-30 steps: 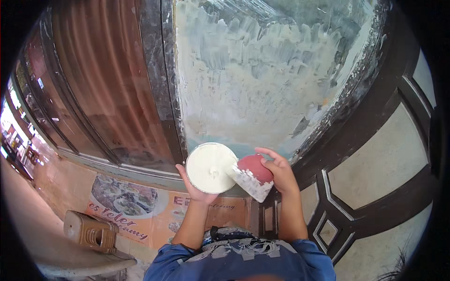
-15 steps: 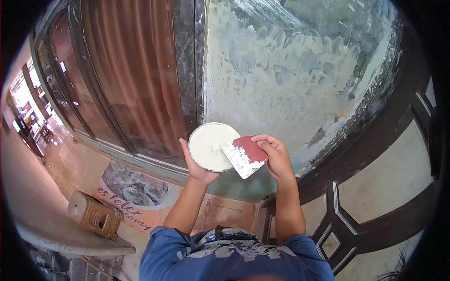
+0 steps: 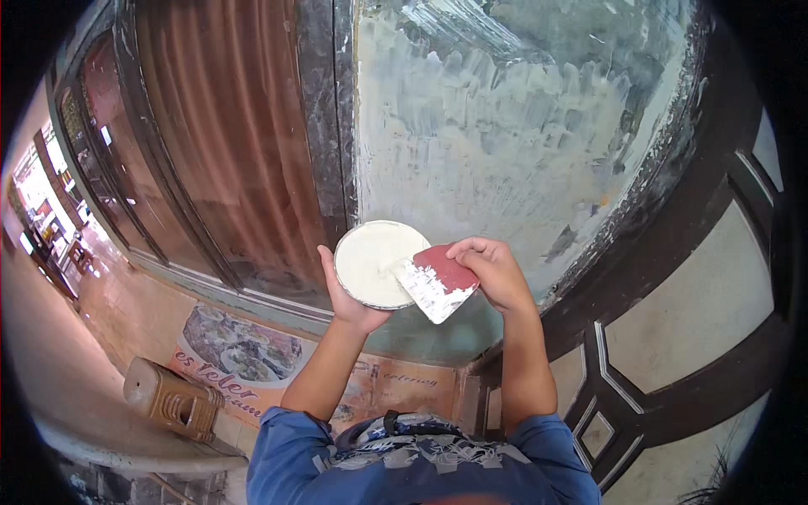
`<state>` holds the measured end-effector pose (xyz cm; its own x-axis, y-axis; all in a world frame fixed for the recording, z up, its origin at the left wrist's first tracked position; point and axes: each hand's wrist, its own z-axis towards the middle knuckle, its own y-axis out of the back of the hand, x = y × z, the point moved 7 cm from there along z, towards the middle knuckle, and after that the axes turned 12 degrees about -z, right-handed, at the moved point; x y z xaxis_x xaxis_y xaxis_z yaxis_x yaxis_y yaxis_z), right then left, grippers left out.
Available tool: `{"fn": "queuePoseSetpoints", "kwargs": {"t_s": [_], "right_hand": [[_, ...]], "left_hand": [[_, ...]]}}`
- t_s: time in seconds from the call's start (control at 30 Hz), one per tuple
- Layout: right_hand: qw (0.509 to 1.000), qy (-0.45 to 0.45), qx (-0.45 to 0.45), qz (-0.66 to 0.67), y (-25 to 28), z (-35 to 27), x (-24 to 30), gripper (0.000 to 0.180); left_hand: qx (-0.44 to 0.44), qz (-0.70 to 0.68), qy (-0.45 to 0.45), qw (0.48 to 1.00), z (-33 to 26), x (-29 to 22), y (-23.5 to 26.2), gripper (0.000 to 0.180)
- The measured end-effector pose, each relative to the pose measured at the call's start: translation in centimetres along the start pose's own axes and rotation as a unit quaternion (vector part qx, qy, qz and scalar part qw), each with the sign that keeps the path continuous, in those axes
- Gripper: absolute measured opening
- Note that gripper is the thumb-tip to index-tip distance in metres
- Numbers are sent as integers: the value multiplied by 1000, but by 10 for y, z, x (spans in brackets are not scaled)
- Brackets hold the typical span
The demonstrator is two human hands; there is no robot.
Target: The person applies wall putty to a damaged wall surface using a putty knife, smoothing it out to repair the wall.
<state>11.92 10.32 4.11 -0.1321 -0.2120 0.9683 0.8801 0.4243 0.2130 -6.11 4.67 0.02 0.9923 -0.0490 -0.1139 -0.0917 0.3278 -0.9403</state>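
Observation:
My left hand (image 3: 349, 305) supports a round tub of creamy white putty (image 3: 377, 252) from its left side and underneath. In my right hand (image 3: 498, 273) is a flat reddish putty scraper (image 3: 443, 268), pinched by its upper right edge. White putty coats the scraper's lower left part, and its left edge overlaps the tub's right rim, touching or just above the putty. Ahead of both hands stands a wall panel (image 3: 497, 143) with uneven white and grey-green smears.
A glass window with a brown curtain (image 3: 227, 126) is at the left. At the right is a dark-framed panelled door (image 3: 673, 320). A brown plastic stool (image 3: 172, 400) and a printed banner (image 3: 240, 362) are on the floor at lower left.
The view has shifted slightly, moving the wall and window a little left in the picture. Both hands keep their grips; the scraper stays over the tub's right side.

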Motion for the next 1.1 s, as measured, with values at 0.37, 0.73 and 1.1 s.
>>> {"fn": "queuePoseSetpoints", "kwargs": {"t_s": [0.37,0.73,1.1], "right_hand": [[999,10,-20,47,7,1,-4,14],[999,-9,-11,38,18,-2,-19,15],[994,-7,-36,106,33,-21,-20,14]], "left_hand": [[-33,8,-5,999,0,2,8,95],[-44,3,3,999,-7,11,9,96],[-8,-23,37,999,-8,27,10,94]]}}
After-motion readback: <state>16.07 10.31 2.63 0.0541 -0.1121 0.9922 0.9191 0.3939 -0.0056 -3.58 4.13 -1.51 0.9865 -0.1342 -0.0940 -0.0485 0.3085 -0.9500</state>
